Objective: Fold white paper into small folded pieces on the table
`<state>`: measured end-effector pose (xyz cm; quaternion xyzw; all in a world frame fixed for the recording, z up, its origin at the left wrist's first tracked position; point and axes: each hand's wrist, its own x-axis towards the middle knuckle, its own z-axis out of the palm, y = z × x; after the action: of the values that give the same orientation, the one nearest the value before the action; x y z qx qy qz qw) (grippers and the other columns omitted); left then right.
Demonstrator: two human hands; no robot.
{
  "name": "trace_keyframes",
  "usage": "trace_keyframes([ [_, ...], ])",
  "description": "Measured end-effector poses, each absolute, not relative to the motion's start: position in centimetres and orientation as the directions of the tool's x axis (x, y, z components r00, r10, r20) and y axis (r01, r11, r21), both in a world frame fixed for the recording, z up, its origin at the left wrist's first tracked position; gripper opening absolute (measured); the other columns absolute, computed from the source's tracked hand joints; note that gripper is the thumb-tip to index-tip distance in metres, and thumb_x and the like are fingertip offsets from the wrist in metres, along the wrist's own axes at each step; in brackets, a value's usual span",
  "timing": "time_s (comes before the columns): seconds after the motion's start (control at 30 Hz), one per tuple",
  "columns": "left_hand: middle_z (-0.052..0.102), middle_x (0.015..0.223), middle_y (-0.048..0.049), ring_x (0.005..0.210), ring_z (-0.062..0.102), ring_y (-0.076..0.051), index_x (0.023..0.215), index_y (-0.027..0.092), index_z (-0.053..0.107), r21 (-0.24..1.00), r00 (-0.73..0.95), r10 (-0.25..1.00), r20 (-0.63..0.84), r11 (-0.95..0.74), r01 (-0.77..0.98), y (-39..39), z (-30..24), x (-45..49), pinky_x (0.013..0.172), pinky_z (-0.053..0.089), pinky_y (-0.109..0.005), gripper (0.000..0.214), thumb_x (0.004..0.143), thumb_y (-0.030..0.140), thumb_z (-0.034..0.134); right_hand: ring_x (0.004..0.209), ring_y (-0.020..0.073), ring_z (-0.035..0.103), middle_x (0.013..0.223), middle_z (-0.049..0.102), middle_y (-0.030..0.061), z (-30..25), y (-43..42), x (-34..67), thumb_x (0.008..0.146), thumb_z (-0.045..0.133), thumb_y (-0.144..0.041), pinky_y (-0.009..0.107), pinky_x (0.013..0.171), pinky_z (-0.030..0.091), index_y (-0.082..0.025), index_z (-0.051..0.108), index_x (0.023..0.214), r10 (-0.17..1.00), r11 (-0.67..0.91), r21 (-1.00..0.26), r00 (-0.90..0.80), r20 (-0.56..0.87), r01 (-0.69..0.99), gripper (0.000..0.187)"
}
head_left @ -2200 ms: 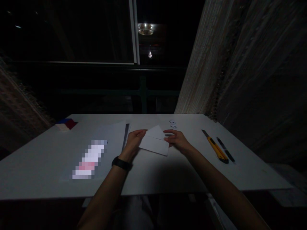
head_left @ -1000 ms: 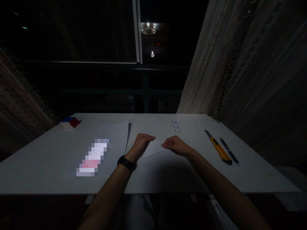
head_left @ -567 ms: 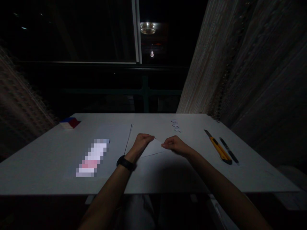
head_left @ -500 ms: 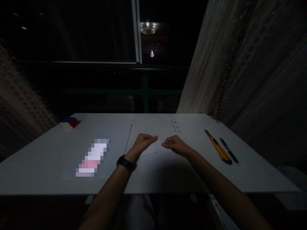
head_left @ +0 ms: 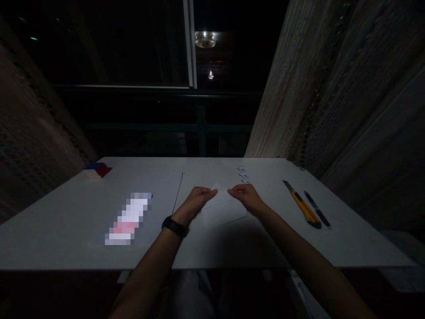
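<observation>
- lifted a little since half a second ago, the right hand (head_left: 247, 198) has come up along the white paper (head_left: 223, 212) — more of the paper's lower part now shows, with a slanting line across it.
- the left hand (head_left: 198, 200) has barely shifted; a dark watch (head_left: 175, 226) sits on its wrist.
- the yellow cutter (head_left: 303, 205) lies where it did, its blade end pointing away from the person.
- white paper: well to the left of the yellow cutter, between the two hands, its top corner poking up between the fingertips.
- left hand: fingers and thumb narrow, pinching the paper's upper left side.
- right hand: the nearer one to the yellow cutter, also narrow, thumb and finger on the paper's upper right side.
- black pen (head_left: 317, 208): just right of the yellow cutter, nearly parallel to it.
- small dark marks (head_left: 243, 175): left of the yellow cutter's blade, too small to read.
- stack of sheets (head_left: 166, 188): far left of the yellow cutter, past the paper — a bright, blurred-out oblong (head_left: 128, 219) lies over it.
- blue, red and pale block (head_left: 96, 170): farthest left of the yellow cutter, near the far edge of the white tabletop (head_left: 209, 165).
</observation>
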<state>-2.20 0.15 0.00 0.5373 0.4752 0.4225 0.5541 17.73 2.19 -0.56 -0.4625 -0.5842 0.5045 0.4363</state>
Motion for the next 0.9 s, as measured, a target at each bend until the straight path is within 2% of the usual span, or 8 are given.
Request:
trace_keyframes([
  [0.13,0.06,0.059,-0.0049,0.047,0.047,-0.011,0.067,0.012,0.066,0.994,0.277,0.955,-0.11,0.11,0.015,0.4,-0.3,-2.4,0.045,0.032,-0.023,0.039,0.064,0.051,0.065,0.048,0.0125,0.049,0.054,0.058,0.001,-1.0,2.8,18.3,0.057,0.071,-0.046,0.025,0.047,0.035,-0.014,0.064,0.062,0.991,0.069,-0.997,-0.117,0.066,0.027,0.034],
  [0.3,0.062,0.063,-0.0054,0.051,0.05,-0.012,0.073,0.012,0.067,0.996,0.225,0.972,-0.067,0.076,-0.035,0.9,-0.6,-2.5,0.048,0.035,-0.023,0.039,0.064,0.05,0.066,0.049,0.0125,0.05,0.053,0.059,0.0009,-1.7,3.5,18.6,0.055,0.074,-0.043,0.026,0.049,0.036,-0.013,0.064,0.059,0.99,0.043,-0.999,-0.134,0.046,-0.03,0.032],
  [0.5,0.057,0.06,-0.0014,0.052,0.046,-0.01,0.071,0.011,0.066,0.996,0.218,0.975,0.036,-0.054,0.075,1.0,-0.5,-2.6,0.049,0.033,-0.022,0.039,0.067,0.05,0.062,0.048,0.0097,0.047,0.05,0.056,-0.0013,-1.6,3.5,18.8,0.056,0.075,-0.037,0.024,0.05,0.032,-0.013,0.063,0.058,0.977,-0.008,-0.998,-0.212,0.006,-0.065,0.027],
  [0.63,0.054,0.058,-0.0004,0.052,0.043,-0.01,0.07,0.011,0.064,0.982,0.304,0.953,-0.006,-0.051,0.181,0.5,-0.1,-2.3,0.048,0.031,-0.022,0.04,0.067,0.05,0.061,0.055,0.0113,0.052,0.061,0.062,0.0,-1.0,2.8,18.6,0.055,0.076,-0.033,0.025,0.054,0.035,-0.014,0.067,0.078,0.936,-0.016,-0.998,-0.353,0.004,-0.055,0.032],
  [0.73,0.042,0.049,0.0043,0.046,0.032,-0.007,0.059,0.012,0.06,0.959,0.399,0.917,-0.032,-0.083,0.269,0.0,0.3,-2.1,0.045,0.023,-0.022,0.04,0.066,0.051,0.061,0.059,0.0122,0.054,0.066,0.062,0.0002,-0.8,2.2,17.9,0.052,0.077,-0.033,0.025,0.056,0.037,-0.016,0.066,0.092,0.901,0.024,-1.0,-0.433,0.029,-0.017,0.045],
  [0.83,0.036,0.048,0.0056,0.045,0.027,-0.006,0.056,0.013,0.057,0.946,0.444,0.895,-0.034,-0.114,0.302,-0.3,0.4,-2.0,0.044,0.02,-0.022,0.041,0.066,0.052,0.06,0.059,0.0119,0.052,0.066,0.062,0.0003,-1.0,2.0,17.4,0.048,0.078,-0.035,0.024,0.055,0.036,-0.016,0.068,0.084,0.905,0.098,-0.993,-0.42,0.063,0.063,0.041],
  [0.9,0.037,0.048,0.0053,0.045,0.028,-0.006,0.057,0.012,0.057,0.94,0.422,0.906,-0.034,-0.114,0.32,-0.1,0.1,-2.0,0.044,0.019,-0.022,0.041,0.066,0.053,0.06,0.056,0.0117,0.05,0.059,0.059,-0.0001,-1.2,2.2,17.5,0.048,0.078,-0.036,0.024,0.052,0.035,-0.014,0.069,0.075,0.918,0.092,-0.99,-0.394,0.041,0.111,0.036],
])
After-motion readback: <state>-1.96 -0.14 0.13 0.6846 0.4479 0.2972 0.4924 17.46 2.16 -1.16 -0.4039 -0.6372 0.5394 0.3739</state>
